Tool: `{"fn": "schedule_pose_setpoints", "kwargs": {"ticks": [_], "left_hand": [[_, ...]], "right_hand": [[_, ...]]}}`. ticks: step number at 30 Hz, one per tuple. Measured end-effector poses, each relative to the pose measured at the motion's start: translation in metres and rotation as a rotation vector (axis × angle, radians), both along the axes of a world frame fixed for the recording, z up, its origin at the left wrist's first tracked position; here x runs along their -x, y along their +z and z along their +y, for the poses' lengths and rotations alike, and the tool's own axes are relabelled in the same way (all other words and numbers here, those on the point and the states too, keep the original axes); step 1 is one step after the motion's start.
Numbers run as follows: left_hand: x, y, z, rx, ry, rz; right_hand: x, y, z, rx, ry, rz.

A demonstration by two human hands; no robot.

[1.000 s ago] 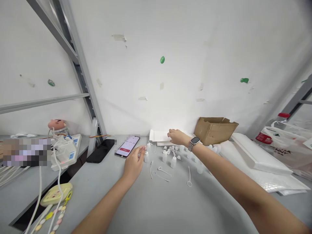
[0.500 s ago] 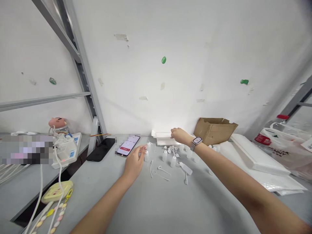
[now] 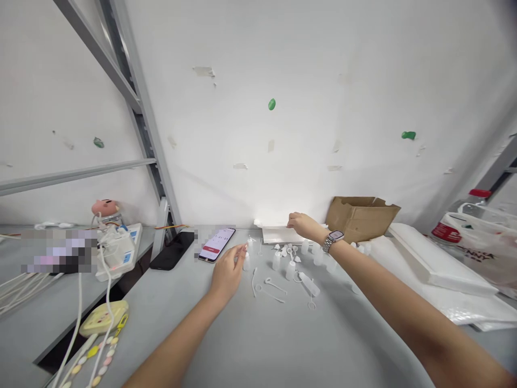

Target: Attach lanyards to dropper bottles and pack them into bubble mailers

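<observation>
My left hand (image 3: 228,269) is closed in a pinch, its fingertips at the top of a small white squeeze bottle (image 3: 246,262). Another such bottle (image 3: 251,246) is just behind the fingertips. My right hand (image 3: 302,222), with a watch (image 3: 335,236) on the wrist, reaches over a shallow white box (image 3: 278,235) by the wall. Its fingers are curled together; what they pinch, if anything, is hidden. Between the hands stand more bottles (image 3: 290,270), with small white caps (image 3: 287,250) behind them. A bottle (image 3: 309,284) lies on its side, near looped white straps (image 3: 276,284).
A phone (image 3: 217,245) with a running timer and a dark phone (image 3: 173,251) lie left. At the right are a cardboard box (image 3: 361,220), white padded packages (image 3: 442,264) and a plastic bag (image 3: 480,242). A power strip (image 3: 121,258) with cables and a yellow case (image 3: 104,318) are far left.
The view has shifted slightly, moving the scene rightward. Both hands keep nearly the same places. The small white looped piece beside the lying bottle now shows a flat ring.
</observation>
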State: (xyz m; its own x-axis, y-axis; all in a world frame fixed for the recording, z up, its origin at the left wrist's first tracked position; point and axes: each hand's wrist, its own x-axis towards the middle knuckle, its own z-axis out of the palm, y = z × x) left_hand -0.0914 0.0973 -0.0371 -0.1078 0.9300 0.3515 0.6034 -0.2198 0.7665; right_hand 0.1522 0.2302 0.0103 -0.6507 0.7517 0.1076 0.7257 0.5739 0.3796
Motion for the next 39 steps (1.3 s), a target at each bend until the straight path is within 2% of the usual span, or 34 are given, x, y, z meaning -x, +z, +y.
{"fn": "schedule_pose_setpoints", "kwargs": {"ticks": [6,11,16,18,20,21,22,23,24,26,28,31,33,34,35,37,39], "left_hand": [[0.001,0.001,-0.001,-0.002,0.009,0.005],[0.001,-0.002,0.002,-0.011,0.005,-0.023],[0.004,0.000,0.001,-0.079,0.045,-0.056],[0.002,0.007,-0.006,-0.160,0.048,-0.132],[-0.006,0.016,-0.019,-0.233,-0.014,-0.381],[-0.012,0.021,-0.028,-0.226,-0.080,-0.568],[-0.020,0.026,-0.037,-0.197,-0.147,-0.779],[-0.027,0.031,-0.046,-0.183,-0.163,-0.846],[-0.035,0.035,-0.055,-0.159,-0.163,-0.891],[-0.045,0.043,-0.070,-0.127,-0.109,-0.951],[-0.046,0.049,-0.078,-0.072,0.003,-1.065],[-0.027,0.054,-0.082,-0.005,0.184,-1.169],[-0.010,0.053,-0.084,0.102,0.243,-1.145],[-0.003,0.050,-0.086,0.213,0.238,-1.111],[0.001,0.046,-0.089,0.360,0.204,-1.070],[0.001,0.035,-0.097,0.621,0.062,-1.003],[-0.012,0.022,-0.103,0.780,-0.126,-0.972]], "right_hand": [[-0.004,-0.002,-0.003,-0.045,0.061,-0.011],[-0.002,-0.003,-0.008,-0.163,0.069,-0.003],[0.004,0.011,-0.021,-0.319,0.091,0.099],[0.009,0.021,-0.041,-0.387,0.119,0.156],[0.017,0.029,-0.071,-0.447,0.165,0.201],[0.021,0.031,-0.089,-0.463,0.203,0.210],[0.026,0.031,-0.108,-0.488,0.274,0.217],[0.031,0.030,-0.128,-0.544,0.452,0.230],[0.035,0.028,-0.146,-0.588,0.605,0.245],[0.039,0.022,-0.175,-0.597,0.794,0.243],[0.038,0.017,-0.191,-0.500,0.831,0.315],[0.022,0.009,-0.186,-0.360,0.757,0.674],[0.009,0.001,-0.169,-0.323,0.567,1.028],[0.002,-0.004,-0.159,-0.281,0.409,1.185],[-0.002,-0.011,-0.148,-0.199,0.253,1.295],[-0.007,-0.026,-0.131,0.120,0.034,1.306],[-0.006,-0.042,-0.121,0.281,0.004,1.248]]}}
